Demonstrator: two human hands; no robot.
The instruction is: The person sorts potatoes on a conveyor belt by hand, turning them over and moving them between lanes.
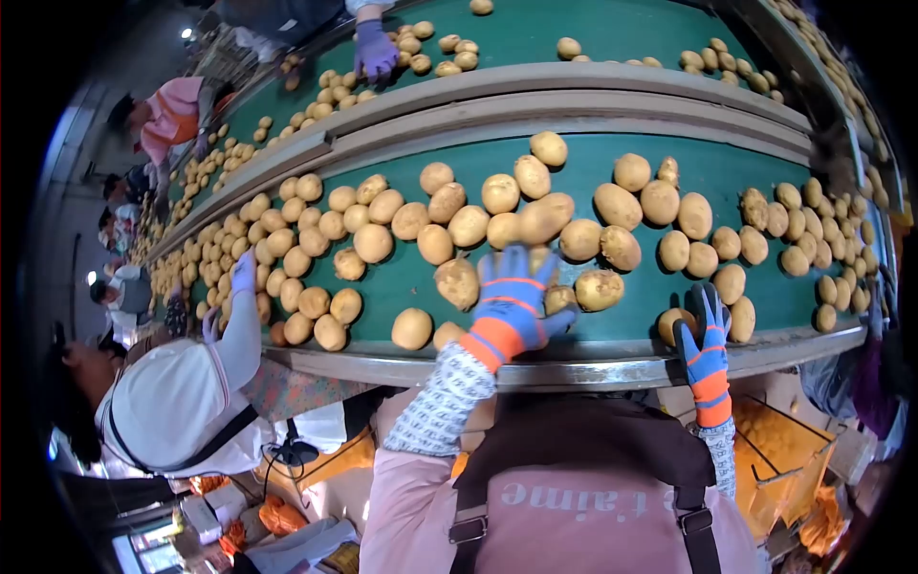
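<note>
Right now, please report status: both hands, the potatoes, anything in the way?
Left hand open, flat over potatoes on green belt. Right hand at belt's near edge, touching a potato, grip unclear. Co-worker's gloved hand works belt further left.

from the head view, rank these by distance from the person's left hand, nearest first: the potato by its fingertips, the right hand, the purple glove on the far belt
1. Potato at the fingertips of the left hand, touching or nearly so, on the near belt.
2. Right hand, off to the right at the belt's near edge.
3. Purple glove, a co-worker's, far up on the second belt.
</note>
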